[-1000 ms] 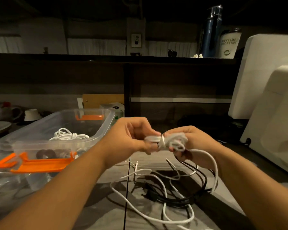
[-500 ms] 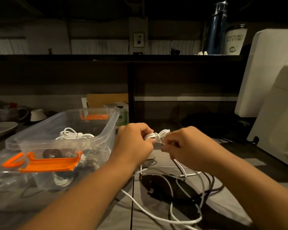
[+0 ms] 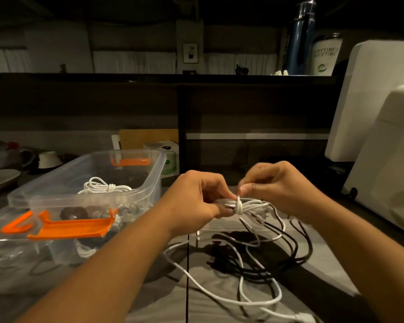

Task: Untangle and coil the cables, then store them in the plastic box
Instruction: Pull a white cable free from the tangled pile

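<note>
Since half a second ago the right hand [image 3: 280, 185] has lifted off the white cable bundle [image 3: 252, 204], baring a tight wrap round its middle. The bundle hangs in the air just right of the plastic box [image 3: 158, 169], its long axis level and pointing away from the box. The left hand [image 3: 194, 201] grips its box-side end. The right hand pinches the cable's tail above the wrap. Loose cables [image 3: 229, 264] lie beneath.

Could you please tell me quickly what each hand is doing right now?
Left hand: holding one end of the coiled white cable.
Right hand: fingers pinching that cable's wrap at the coil's middle.
</note>
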`<state>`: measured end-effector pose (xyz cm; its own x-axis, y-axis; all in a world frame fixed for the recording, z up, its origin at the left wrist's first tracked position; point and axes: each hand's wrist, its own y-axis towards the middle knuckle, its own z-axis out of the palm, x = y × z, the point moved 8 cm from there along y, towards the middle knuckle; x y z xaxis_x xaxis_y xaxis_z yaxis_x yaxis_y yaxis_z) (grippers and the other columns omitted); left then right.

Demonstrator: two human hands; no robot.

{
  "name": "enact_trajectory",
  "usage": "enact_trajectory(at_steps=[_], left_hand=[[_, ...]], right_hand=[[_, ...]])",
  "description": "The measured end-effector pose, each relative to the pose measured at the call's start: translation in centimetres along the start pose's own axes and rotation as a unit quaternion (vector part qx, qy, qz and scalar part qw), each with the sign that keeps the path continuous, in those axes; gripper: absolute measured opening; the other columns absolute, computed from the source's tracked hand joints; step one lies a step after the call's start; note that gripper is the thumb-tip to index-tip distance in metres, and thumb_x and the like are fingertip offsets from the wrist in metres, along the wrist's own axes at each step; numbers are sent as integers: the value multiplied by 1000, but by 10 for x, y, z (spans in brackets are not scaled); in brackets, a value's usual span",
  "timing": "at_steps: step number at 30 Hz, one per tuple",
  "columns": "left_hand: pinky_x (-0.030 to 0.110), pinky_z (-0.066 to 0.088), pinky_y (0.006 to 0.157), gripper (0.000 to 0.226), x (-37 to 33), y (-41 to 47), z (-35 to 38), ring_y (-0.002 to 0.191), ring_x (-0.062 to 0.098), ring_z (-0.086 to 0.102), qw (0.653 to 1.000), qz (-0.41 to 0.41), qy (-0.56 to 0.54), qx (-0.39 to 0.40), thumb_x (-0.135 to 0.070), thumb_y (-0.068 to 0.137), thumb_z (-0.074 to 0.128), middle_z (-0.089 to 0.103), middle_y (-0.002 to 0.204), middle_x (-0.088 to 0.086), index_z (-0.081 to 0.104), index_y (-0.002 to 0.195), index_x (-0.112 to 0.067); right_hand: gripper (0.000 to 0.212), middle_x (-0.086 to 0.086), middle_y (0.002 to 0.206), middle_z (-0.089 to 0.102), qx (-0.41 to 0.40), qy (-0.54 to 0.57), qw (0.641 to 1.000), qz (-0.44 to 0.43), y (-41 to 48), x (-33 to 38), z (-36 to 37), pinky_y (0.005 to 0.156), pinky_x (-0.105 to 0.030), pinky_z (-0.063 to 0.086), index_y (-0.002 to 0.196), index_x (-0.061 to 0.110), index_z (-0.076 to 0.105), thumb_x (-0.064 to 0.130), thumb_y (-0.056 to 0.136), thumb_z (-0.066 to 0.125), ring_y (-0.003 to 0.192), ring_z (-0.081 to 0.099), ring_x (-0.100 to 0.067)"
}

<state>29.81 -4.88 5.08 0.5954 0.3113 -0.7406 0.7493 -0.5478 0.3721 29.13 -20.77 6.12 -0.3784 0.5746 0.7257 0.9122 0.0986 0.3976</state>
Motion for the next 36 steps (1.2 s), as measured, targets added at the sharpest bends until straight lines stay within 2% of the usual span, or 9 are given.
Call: enact_trajectory(at_steps=[2, 8, 13, 16, 20, 25, 27, 31, 36], left_hand=[[34, 62, 79, 23, -7, -2, -1, 85, 15, 75, 998, 21, -64, -7, 2, 79, 80, 78, 89, 1, 74, 84, -19], [30, 61, 75, 19, 10, 0, -22, 82, 11, 72, 982, -4, -72, -176, -5, 82, 80, 76, 84, -4, 75, 88, -22], [30, 59, 69, 16, 23, 0, -26, 73, 7, 66, 968, -39, 15, -246, -10, 85, 78, 70, 76, -7, 71, 83, -25], [37, 60, 69, 15, 26, 3, -24, 73, 8, 66, 964, -52, 84, -248, -13, 83, 77, 69, 73, -9, 71, 81, -27], [40, 59, 72, 13, 29, 10, -17, 79, 14, 65, 966, -56, 147, -204, -16, 81, 76, 69, 77, -9, 73, 81, -28], [24, 53, 66, 25, 16, 11, 4, 70, 5, 63, 985, -13, 143, -92, -7, 85, 76, 66, 71, -13, 71, 78, -31], [32, 57, 67, 28, 14, 9, 7, 67, 7, 63, 991, -4, 119, -67, -8, 83, 78, 66, 69, -11, 68, 73, -32], [44, 61, 79, 21, 11, 4, 9, 78, 13, 72, 999, 5, 34, -35, -11, 79, 85, 74, 80, -7, 74, 80, -29], [39, 62, 77, 39, 4, 3, 10, 76, 20, 73, 998, 15, -56, -31, 1, 76, 84, 74, 79, 2, 65, 100, -23]], right_hand=[[13, -5, 84, 76, 52, 102, 992, 47, -3, -10, 9, 68, -23, 56, 87, 14, 81, 23, 83, 72, 76, 69, -15], [17, 0, 74, 71, 96, 105, 984, 105, -6, -20, 36, 53, -19, 46, 97, 9, 77, 14, 99, 60, 59, 55, -9], [16, 4, 80, 70, 132, -146, 978, 65, -7, -5, 49, 60, -21, 49, 103, 28, 71, 27, 103, 56, 66, 62, -6], [21, 7, 82, 64, 90, -283, 954, 28, -7, 8, 46, 62, -25, 47, 106, 29, 70, 29, 105, 49, 70, 59, -9], [20, 7, 88, 69, -10, -331, 942, -48, -4, 27, 30, 73, -35, 57, 101, 27, 74, 25, 102, 54, 76, 62, -10], [16, 17, 86, 65, -91, -269, 953, -103, -7, 25, 6, 77, -31, 57, 101, 27, 79, 28, 96, 64, 80, 63, -6], [10, 18, 86, 68, -95, -209, 969, -87, -4, 16, 2, 79, -30, 58, 97, 28, 80, 30, 91, 72, 82, 65, -4], [3, 3, 82, 76, -21, -8, 1000, 15, 1, -8, 2, 82, -39, 61, 85, 31, 81, 33, 84, 79, 83, 71, -14], [26, -11, 86, 76, 70, 142, 981, 112, -5, -29, 15, 75, -37, 58, 87, 16, 82, 38, 76, 74, 78, 70, -26]])
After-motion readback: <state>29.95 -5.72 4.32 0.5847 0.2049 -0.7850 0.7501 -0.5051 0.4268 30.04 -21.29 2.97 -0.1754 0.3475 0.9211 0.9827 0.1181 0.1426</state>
